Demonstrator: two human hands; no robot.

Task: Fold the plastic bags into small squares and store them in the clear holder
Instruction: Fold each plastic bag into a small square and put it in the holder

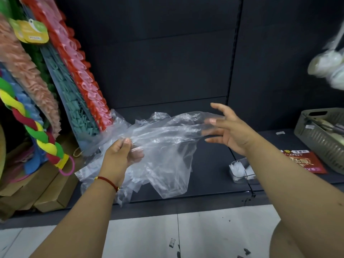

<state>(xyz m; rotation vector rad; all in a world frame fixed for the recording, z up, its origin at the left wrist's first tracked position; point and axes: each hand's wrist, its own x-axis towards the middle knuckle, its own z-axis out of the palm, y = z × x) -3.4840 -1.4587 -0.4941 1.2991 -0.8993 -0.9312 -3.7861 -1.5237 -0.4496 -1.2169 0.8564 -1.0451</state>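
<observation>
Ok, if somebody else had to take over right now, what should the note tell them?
Left hand pinches the clear plastic bag at one edge. Right hand is open, fingers spread, touching the bag's other end.
The bag is held stretched above the dark shelf, not folded. More loose bags lie under it.
The clear holder sits by the right forearm, with white pieces inside.
Left: fold this bag small, store it, then the rest.

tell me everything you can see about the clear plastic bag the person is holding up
The plastic bag is thin, see-through film, crumpled and glossy, not yet folded. It is stretched roughly level between both hands above the dark shelf. The left hand pinches its near left part between thumb and fingers; the right hand has spread fingers on its right end, some seen through the film. Its lower part hangs loose over more clear bags lying on the shelf.
</observation>
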